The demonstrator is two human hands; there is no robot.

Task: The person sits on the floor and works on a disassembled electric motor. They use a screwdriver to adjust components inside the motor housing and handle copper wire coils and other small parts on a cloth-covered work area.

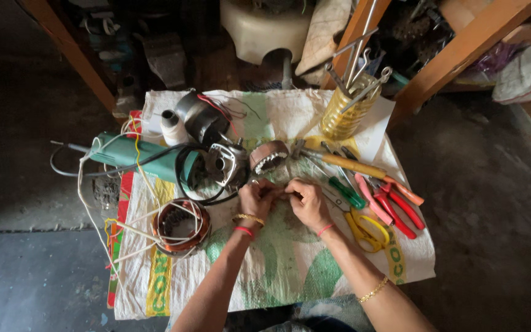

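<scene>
Hands meeting over the middle of a woven sack cloth (278, 270) spread on the floor. Left hand (256, 200) and right hand (307, 203) fingertip to fingertip, fingers curled and pinching something small between them — too small and hidden to make out, perhaps a thin wire. Just beyond the fingertips, a brown toothed rotor piece (270, 155), near but apart from the hands. Left of that, a grey metal motor housing (228, 165) ringed by a black cable. Farther left, a green angle grinder (145, 158) lying across the cloth's edge, with a white thread spool (172, 126) above it. Near the left wrist, a copper-wound stator coil (180, 226) with white leads trailing off. To the right of the right hand — yellow-handled scissors (367, 229), red-handled pliers (397, 209), a green-handled screwdriver (345, 192) and an orange-handled one (364, 167), all lying close together. At the cloth's far edge, a yellowish jar (346, 110) standing upright, stuffed with spanners. Red thread and gold bangles on both wrists.
</scene>
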